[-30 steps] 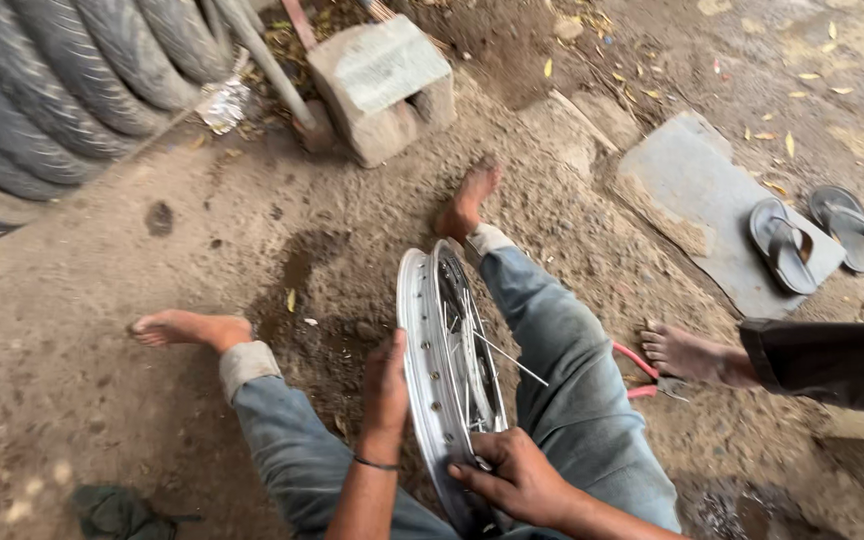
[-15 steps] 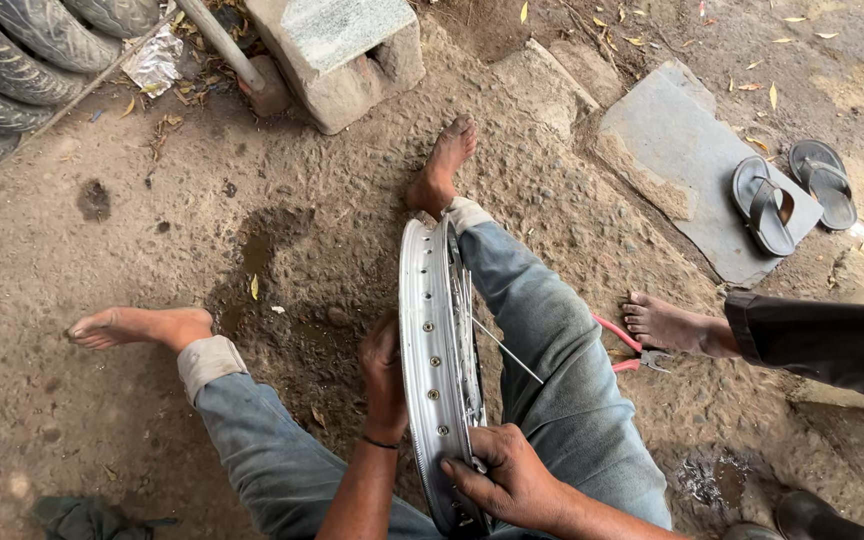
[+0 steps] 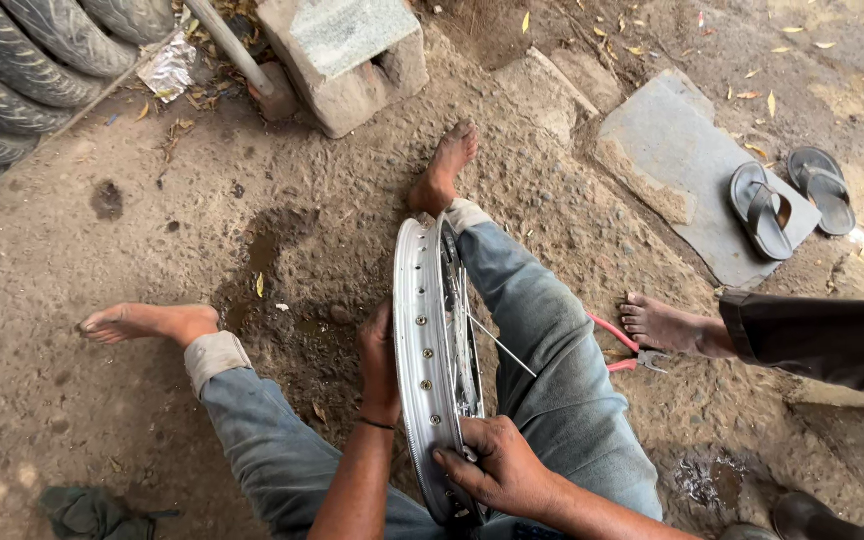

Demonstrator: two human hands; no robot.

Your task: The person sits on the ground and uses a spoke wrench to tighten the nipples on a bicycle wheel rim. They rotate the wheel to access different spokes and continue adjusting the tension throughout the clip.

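Head view, looking down: a person seated on bare dirt ground [image 3: 102, 250] steadies a silver spoked wheel rim [image 3: 422, 360] standing upright on edge between outstretched legs in blue jeans [image 3: 542, 330]. The rim sits at centre frame, its far end close to the person's bare right foot [image 3: 444, 170], its near end down by the lap. The left hand [image 3: 380, 365] is pressed flat against the rim's left outer face, fingers wrapped around the far side; how tightly it clasps cannot be told. The right hand [image 3: 497, 465] curls over the near edge of the rim, fingertips pressed together at the inner side by the spokes [image 3: 472, 340], pinching something too small to make out. One loose spoke end juts out to the right over the trouser leg. The person's bare left foot [image 3: 147, 322] rests on the dirt at left.

At right, another person's bare foot [image 3: 664, 325] and dark sleeve or trouser leg [image 3: 822, 340] enter the frame; red-handled pliers [image 3: 624, 350] lie on the ground just beside that foot. Farther right, a pair of grey sandals [image 3: 790, 200] sits on a flat stone slab [image 3: 672, 160]. Stacked tyres [image 3: 32, 70] fill the far left corner, with a concrete block [image 3: 347, 55] and a metal pipe [image 3: 232, 50] beside them.
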